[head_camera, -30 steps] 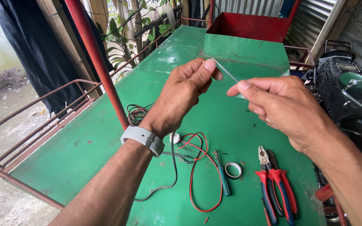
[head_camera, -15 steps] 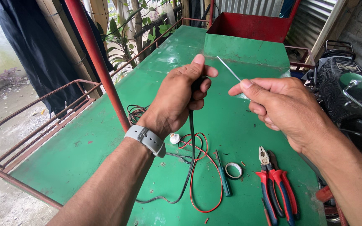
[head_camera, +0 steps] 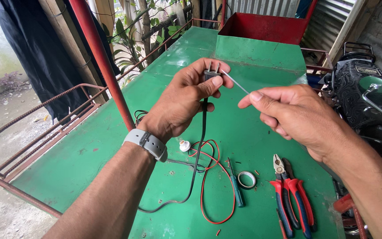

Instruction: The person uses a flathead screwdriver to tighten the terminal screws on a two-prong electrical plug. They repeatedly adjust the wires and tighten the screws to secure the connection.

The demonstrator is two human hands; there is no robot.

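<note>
My left hand (head_camera: 183, 99) is raised over the green table (head_camera: 89, 150) and grips a black two-pin plug (head_camera: 212, 73), pins up, its black cord (head_camera: 198, 150) hanging down to the table. A grey watch sits on that wrist. My right hand (head_camera: 295, 113) is close to the right and pinches a thin white strip (head_camera: 236, 83) whose far end touches the plug. Below the hands lie a red wire loop (head_camera: 217, 177) and a small white lamp socket (head_camera: 185, 146).
On the table near the front right lie a green-handled screwdriver (head_camera: 235, 189), a roll of tape (head_camera: 246, 179) and red-handled pliers (head_camera: 292, 199). A red pole (head_camera: 105, 66) stands left of the hands. A red box (head_camera: 261, 27) sits at the far end; a motorcycle (head_camera: 368, 97) is parked right.
My left hand has brought the plug into view at its fingertips, pins up, with the cord now hanging straight. The white strip's end has met the plug.
</note>
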